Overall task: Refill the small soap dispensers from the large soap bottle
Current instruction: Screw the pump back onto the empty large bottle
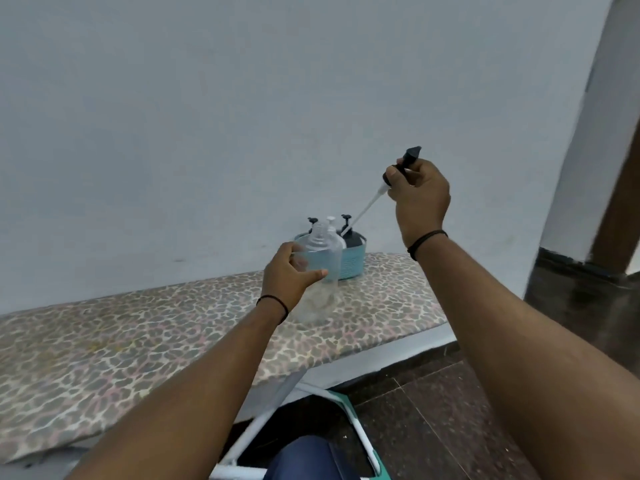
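The pump (401, 169) is out of the clear bottle (320, 268), so the step in hand looks like clearing the neck for a refill. Best to lift the pump's white tube fully clear and lay it aside on the tabletop (138, 344) — keeping it from dripping — while holding the bottle upright and steady.

The left hand (289, 277) grips the bottle at its middle, fingers curled round it, low and centre over the tabletop. The right hand (420, 195) pinches the pump head, raised up and to the right, the tube slanting down-left toward the basket (351, 263). That basket sits just behind the bottle, by the wall, holding more dispensers (349, 233).
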